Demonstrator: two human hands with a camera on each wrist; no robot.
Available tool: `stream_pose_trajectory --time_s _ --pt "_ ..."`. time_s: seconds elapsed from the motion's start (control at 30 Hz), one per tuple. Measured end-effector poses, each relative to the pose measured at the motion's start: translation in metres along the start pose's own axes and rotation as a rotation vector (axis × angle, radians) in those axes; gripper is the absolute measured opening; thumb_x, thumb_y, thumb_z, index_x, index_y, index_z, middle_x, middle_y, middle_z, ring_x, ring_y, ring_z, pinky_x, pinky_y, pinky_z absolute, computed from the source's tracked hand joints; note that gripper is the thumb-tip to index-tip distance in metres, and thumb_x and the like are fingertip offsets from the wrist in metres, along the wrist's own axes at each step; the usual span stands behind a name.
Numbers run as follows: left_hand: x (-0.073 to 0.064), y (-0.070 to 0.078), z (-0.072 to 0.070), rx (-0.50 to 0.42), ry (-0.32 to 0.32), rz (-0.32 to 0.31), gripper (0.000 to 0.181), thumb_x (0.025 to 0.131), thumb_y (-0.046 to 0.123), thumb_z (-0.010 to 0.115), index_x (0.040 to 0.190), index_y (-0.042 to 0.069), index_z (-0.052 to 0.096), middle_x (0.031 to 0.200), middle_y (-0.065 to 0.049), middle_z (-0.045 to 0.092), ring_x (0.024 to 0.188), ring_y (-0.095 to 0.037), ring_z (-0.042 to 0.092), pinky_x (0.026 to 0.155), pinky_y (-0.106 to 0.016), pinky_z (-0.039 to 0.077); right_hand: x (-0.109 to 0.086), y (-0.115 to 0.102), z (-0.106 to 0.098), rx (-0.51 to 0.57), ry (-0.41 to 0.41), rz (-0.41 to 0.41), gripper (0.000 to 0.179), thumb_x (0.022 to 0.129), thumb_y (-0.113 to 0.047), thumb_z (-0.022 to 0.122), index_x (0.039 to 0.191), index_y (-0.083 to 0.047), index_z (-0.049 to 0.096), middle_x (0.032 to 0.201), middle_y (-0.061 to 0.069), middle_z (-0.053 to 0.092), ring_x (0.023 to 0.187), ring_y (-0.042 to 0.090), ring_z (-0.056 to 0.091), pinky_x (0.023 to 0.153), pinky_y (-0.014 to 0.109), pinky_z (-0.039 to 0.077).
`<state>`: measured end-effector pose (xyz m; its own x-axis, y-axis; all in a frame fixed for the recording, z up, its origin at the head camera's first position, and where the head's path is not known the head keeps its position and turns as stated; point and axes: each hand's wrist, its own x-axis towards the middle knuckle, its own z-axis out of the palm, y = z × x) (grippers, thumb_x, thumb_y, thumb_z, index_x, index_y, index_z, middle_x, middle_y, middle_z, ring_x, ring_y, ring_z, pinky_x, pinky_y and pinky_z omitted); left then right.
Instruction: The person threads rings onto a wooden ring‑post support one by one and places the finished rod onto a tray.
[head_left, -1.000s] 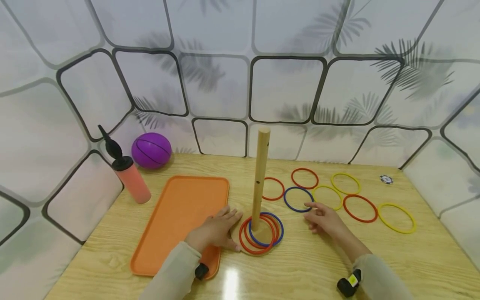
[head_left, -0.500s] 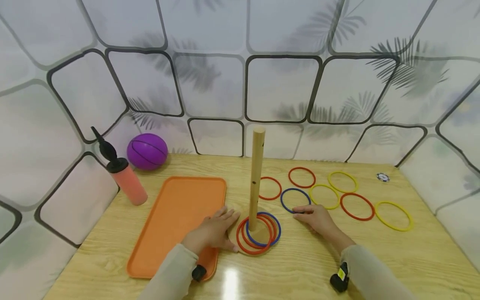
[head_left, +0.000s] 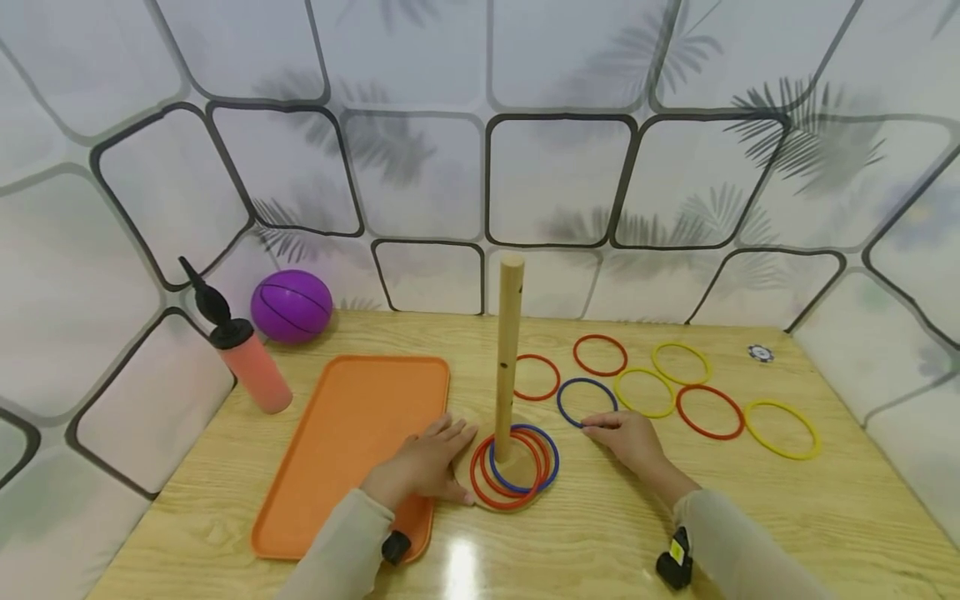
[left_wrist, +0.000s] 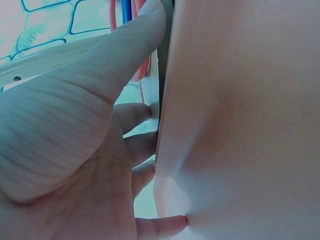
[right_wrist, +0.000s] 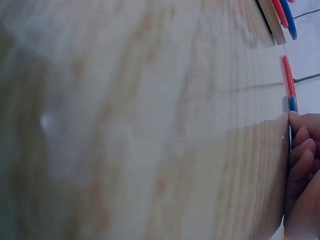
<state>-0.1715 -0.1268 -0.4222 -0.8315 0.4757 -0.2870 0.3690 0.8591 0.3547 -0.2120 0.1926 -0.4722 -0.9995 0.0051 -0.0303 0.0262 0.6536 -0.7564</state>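
In the head view a wooden peg (head_left: 509, 350) stands upright on a round base. Stacked loosely round its foot are several rings, among them a red ring (head_left: 477, 490) and a blue ring (head_left: 553, 450). My left hand (head_left: 427, 462) spreads its fingers along the base's left side, over the tray's right edge; the thumb (left_wrist: 132, 42) touches the base. To the right, my right hand (head_left: 632, 440) pinches the near edge of another blue ring (head_left: 567, 387), which lies about flat on the table. From the right wrist, only a sliver of this blue ring (right_wrist: 293, 103) shows beyond the fingertips.
An orange tray (head_left: 360, 433) lies left of the peg. Behind it are a purple ball (head_left: 291, 306) and a pink hand pump (head_left: 257, 373). Several loose rings, including a red ring (head_left: 710, 412) and a yellow ring (head_left: 782, 429), lie right, near a small round chip (head_left: 761, 353).
My right hand has moved left and slightly nearer, from hovering at the blue ring's right side to pinching its near edge. The left hand keeps its place beside the base.
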Motion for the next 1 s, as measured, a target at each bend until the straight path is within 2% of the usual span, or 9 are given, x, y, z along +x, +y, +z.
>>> stream_pose_trajectory --time_s 0.23,0.33,0.5,0.57,0.67,0.8,1.0 --pt "0.0 -0.001 0.002 -0.01 0.003 -0.001 0.099 0.071 0.048 0.078 0.15 0.014 0.029 0.153 -0.01 0.028 0.143 -0.03 0.015 0.102 -0.064 0.025 -0.004 0.0 -0.003 0.082 -0.009 0.012 0.018 0.085 -0.025 0.072 0.096 -0.011 0.077 0.106 0.007 0.07 0.106 0.028 0.06 0.087 0.04 0.048" --pt "0.001 -0.003 0.004 -0.008 0.006 0.001 0.099 0.071 0.049 0.078 0.15 0.014 0.029 0.154 -0.01 0.028 0.144 -0.03 0.014 0.103 -0.064 0.024 -0.008 -0.001 -0.005 0.111 -0.006 0.022 0.021 0.085 -0.025 0.071 0.098 -0.01 0.076 0.105 0.007 0.07 0.099 0.025 0.061 0.08 0.034 0.05" --pt "0.0 -0.002 0.005 -0.012 0.003 0.003 0.099 0.072 0.048 0.078 0.15 0.014 0.029 0.154 -0.01 0.028 0.143 -0.03 0.014 0.103 -0.065 0.024 -0.02 -0.006 -0.012 0.033 0.069 -0.046 0.019 0.087 -0.023 0.07 0.099 -0.009 0.075 0.095 0.007 0.062 0.079 0.015 0.051 0.064 0.024 0.044" --pt "-0.001 -0.002 0.005 -0.012 0.001 0.002 0.099 0.072 0.048 0.078 0.15 0.014 0.029 0.154 -0.01 0.027 0.144 -0.03 0.014 0.103 -0.064 0.024 -0.024 -0.01 -0.017 0.007 0.101 -0.081 0.02 0.088 -0.023 0.068 0.1 -0.008 0.075 0.095 0.007 0.056 0.078 0.016 0.048 0.065 0.025 0.043" --pt "-0.001 -0.002 0.005 -0.009 0.003 0.003 0.099 0.072 0.048 0.078 0.15 0.014 0.029 0.154 -0.01 0.027 0.144 -0.03 0.014 0.103 -0.064 0.024 -0.028 -0.015 -0.026 -0.003 0.123 -0.103 0.022 0.09 -0.024 0.066 0.101 -0.006 0.073 0.099 0.009 0.055 0.078 0.017 0.048 0.065 0.027 0.043" --pt "-0.001 -0.002 0.006 -0.005 0.009 0.008 0.098 0.072 0.048 0.077 0.15 0.014 0.029 0.154 -0.01 0.027 0.144 -0.03 0.014 0.103 -0.064 0.024 -0.03 -0.018 -0.036 -0.01 0.147 -0.09 0.026 0.092 -0.025 0.063 0.104 -0.004 0.07 0.102 0.012 0.06 0.075 0.015 0.05 0.061 0.025 0.044" --pt "0.0 -0.003 0.007 -0.002 0.016 0.011 0.098 0.072 0.049 0.077 0.15 0.014 0.029 0.154 -0.01 0.027 0.144 -0.03 0.014 0.103 -0.064 0.024 -0.03 -0.022 -0.048 0.056 0.182 -0.032 0.031 0.093 -0.028 0.062 0.108 -0.001 0.067 0.098 0.012 0.066 0.072 0.009 0.052 0.056 0.023 0.043"
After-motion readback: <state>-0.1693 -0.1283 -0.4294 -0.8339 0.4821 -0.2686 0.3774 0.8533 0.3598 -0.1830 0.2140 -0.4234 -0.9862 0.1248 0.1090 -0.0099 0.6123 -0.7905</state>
